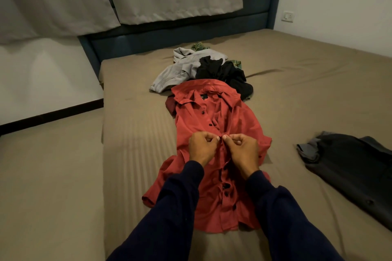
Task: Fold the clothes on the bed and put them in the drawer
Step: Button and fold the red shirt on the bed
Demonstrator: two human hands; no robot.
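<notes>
We are early in the job. Our red shirt (214, 154) lies flat on the bed (297, 95), collar far, hem near, and we are buttoning its front: the buttons near the hem look done, those toward the collar are open. Our left hand (202, 148) and right hand (244, 150) sit close together at mid-placket, each pinching an edge of the shirt, fingers curled.

Nothing looks folded yet. Beyond the collar lies a loose pile: a grey top (182, 70), a black garment (224, 76), a bit of green print (199, 45) at the far edge, and a maroon scrap (170, 107) peeking out to the left of the red shirt. Well apart on the right lies a dark shirt (350, 171), spread but unfolded.

No drawer is in sight, so we judge that nearly all folding and all putting away are left.
</notes>
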